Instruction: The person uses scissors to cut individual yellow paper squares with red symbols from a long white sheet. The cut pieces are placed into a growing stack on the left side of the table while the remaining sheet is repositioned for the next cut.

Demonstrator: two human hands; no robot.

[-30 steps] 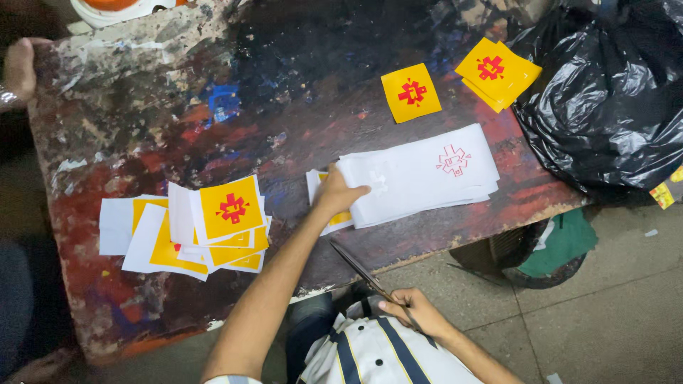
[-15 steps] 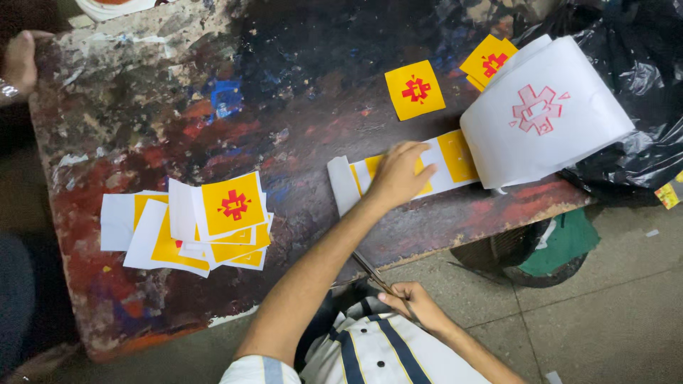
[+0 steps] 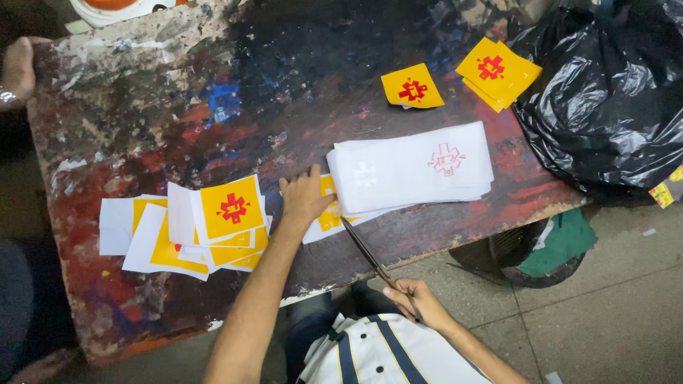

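My left hand rests flat on a paint-stained table, fingers spread, pressing a yellow printed sheet that sticks out from under a stack of white sheets. The top white sheet shows a faint red emblem from its other side. My right hand, below the table's front edge, grips the handles of dark scissors. Their blades point up to the left corner of the stack.
A pile of cut yellow squares with red emblems lies at the left. Two more yellow pieces lie at the far right beside a black plastic bag. Another person's hand holds the table's far left corner.
The white stack, lifted and curled up to the right half a second ago, lies flat again. My left hand has shifted left to the stack's left end.
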